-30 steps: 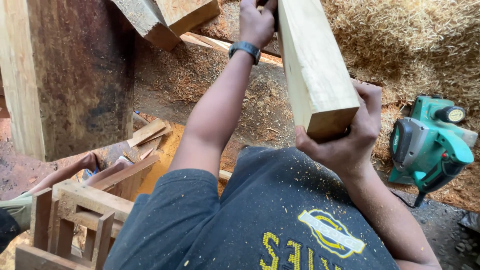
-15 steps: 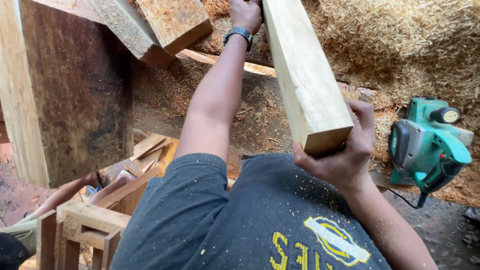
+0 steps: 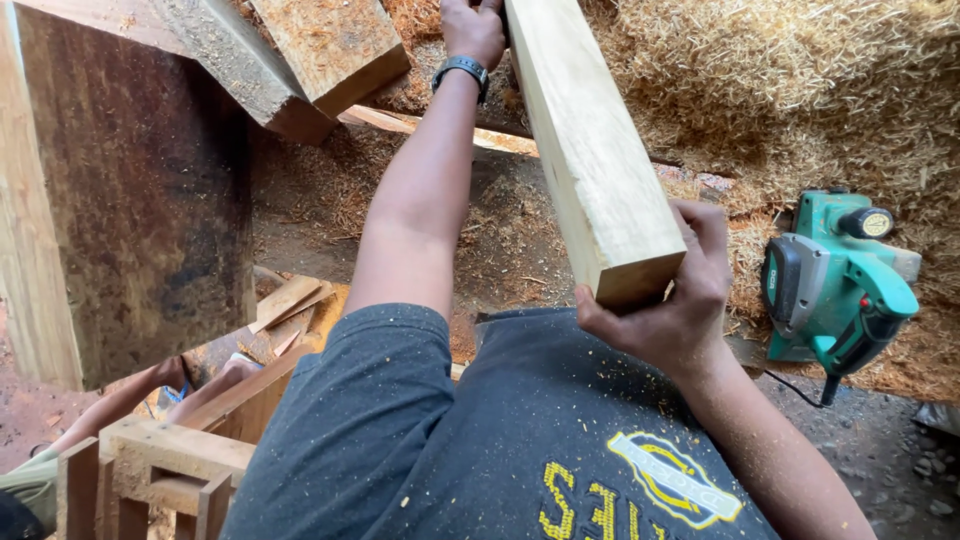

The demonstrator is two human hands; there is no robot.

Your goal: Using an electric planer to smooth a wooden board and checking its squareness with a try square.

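A long pale squared timber beam (image 3: 590, 150) runs from the top of the view down to my chest. My right hand (image 3: 672, 312) grips its near cut end from below and the side. My left hand (image 3: 472, 30), a dark watch on the wrist, holds the beam farther up along its left side, arm stretched out. Sawdust speckles my dark shirt.
A green electric planer (image 3: 840, 280) lies at the right on a heap of wood shavings (image 3: 800, 90). A big dark slab (image 3: 130, 200) stands at the left, with thick blocks (image 3: 320, 50) above it. Offcuts (image 3: 290, 300), a wooden frame (image 3: 150, 460) and another person's limbs (image 3: 120, 400) are at lower left.
The beam's near end has come down and slightly left, closer to my chest. Both hands have kept their hold on it.
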